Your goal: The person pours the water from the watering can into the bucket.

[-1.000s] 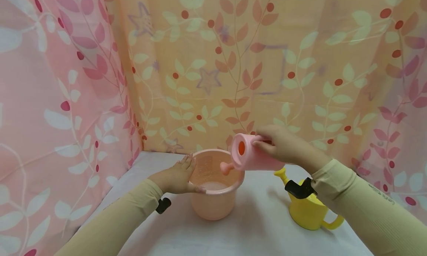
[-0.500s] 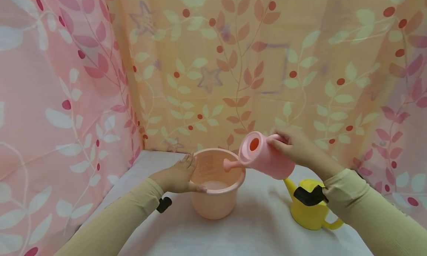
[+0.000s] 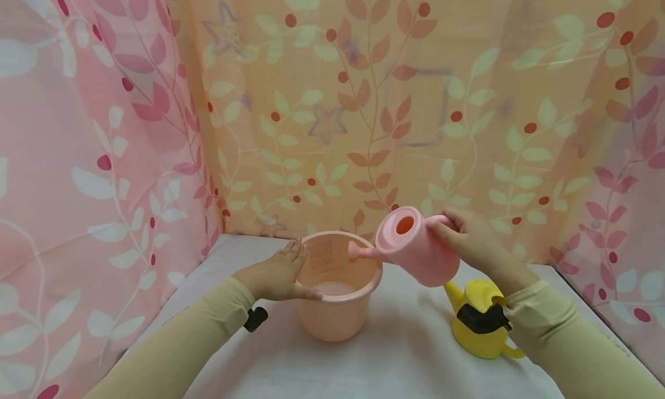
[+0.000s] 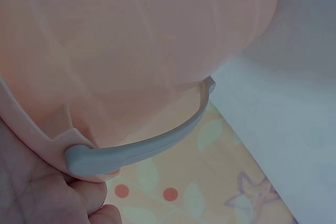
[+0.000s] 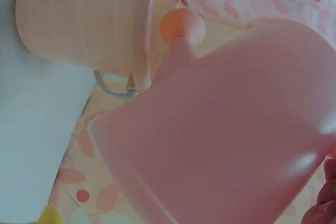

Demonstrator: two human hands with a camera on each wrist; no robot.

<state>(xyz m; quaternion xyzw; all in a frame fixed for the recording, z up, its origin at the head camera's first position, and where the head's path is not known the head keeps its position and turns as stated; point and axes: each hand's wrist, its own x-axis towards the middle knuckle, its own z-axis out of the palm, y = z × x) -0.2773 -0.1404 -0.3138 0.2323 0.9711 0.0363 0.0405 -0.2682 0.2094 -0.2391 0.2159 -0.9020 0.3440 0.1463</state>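
Sleeves [image 3: 179,338] of cream cloth come in from both lower corners, with a black piece [image 3: 256,319] at each wrist. At the right of the white tabletop [image 3: 410,358] stands the yellow can [image 3: 479,341], upright, partly hidden by the right sleeve and its black piece. Well to its left, the bucket [image 3: 332,321] stands upright, peach-coloured. The left hand [image 3: 275,275] rests on the bucket's left rim, fingers spread and fairly straight, thumb along the near edge. Between bucket and yellow can, raised off the tabletop, the pink can [image 3: 423,257] tilts with its spout to the left; the spout's head is over the bucket's mouth, though whether it touches the rim I cannot tell. The right hand [image 3: 475,237] is curled round the pink can's handle. On the bucket's far side hangs a grey handle [image 4: 149,148], seen from the left wrist. Behind is a leaf-printed curtain [image 3: 306,70], yellowish at the back, pink at the left.
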